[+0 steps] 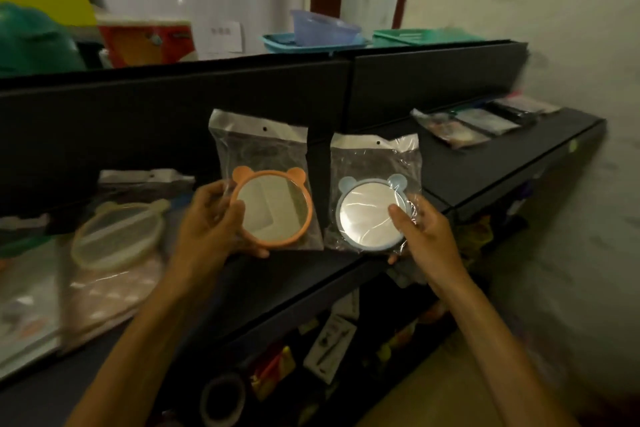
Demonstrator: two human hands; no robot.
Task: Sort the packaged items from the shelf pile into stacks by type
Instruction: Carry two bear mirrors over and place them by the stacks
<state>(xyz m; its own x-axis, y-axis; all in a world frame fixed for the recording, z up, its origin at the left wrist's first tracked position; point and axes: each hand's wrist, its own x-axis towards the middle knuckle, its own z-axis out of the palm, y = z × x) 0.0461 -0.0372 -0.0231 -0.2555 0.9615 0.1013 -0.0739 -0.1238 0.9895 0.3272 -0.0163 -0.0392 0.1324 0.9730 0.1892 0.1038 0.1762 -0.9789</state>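
Note:
My left hand [213, 220] grips an orange bear-eared round mirror [273, 208] in a clear plastic bag, held upright above the black shelf [485, 166]. Beside it, my right hand [420, 230] holds a blue bear-eared mirror [369, 215] in its own clear bag, thumb pressed on the glass. A third bagged mirror with a pale yellow rim [119, 234] lies on the shelf pile at the left, on top of a beige spotted packet [110, 291]. Several flat packaged items [481, 123] lie in a row at the shelf's far right end.
An upper shelf carries a red and white box [145, 42], a teal tray with a blue bowl [322, 31] and green items [419, 36]. Small packaged goods [329, 347] fill the level below. A pale wall stands at the right.

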